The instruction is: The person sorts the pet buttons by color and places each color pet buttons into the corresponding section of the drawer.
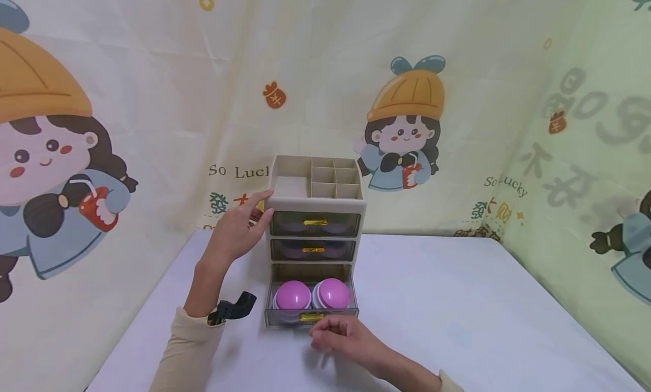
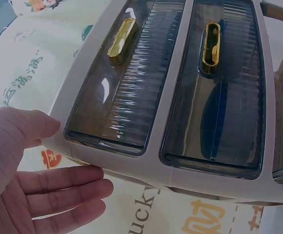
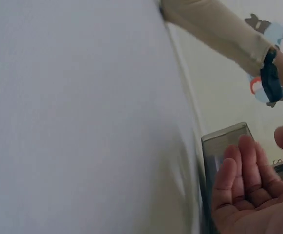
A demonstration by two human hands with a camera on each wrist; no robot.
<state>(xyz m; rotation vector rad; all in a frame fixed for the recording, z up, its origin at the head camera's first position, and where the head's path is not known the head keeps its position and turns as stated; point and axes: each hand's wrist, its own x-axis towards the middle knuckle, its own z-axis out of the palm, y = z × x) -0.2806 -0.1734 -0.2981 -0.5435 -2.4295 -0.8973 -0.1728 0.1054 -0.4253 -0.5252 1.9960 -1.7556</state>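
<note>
A small beige drawer organizer (image 1: 317, 204) stands upright with its bottom drawer (image 1: 312, 295) pulled out. In that drawer lie two round things with glossy pink tops (image 1: 293, 295) and white lower parts. My left hand (image 1: 238, 229) is at the organizer's upper left side, thumb at the front edge and fingertips along the side wall, fingers fairly straight. Just below and in front of the bottom drawer's gold handle (image 1: 312, 317) is my right hand (image 1: 350, 341). Its fingers (image 3: 248, 158) bend loosely in the right wrist view, with nothing held.
Two smoky see-through drawers, an upper (image 1: 315, 224) and a middle one (image 1: 312, 249), are closed. Open compartments (image 1: 334, 177) divide the organizer's top. A white table (image 1: 432, 301) carries it, and a printed cloth (image 1: 320, 42) hangs behind and at the sides.
</note>
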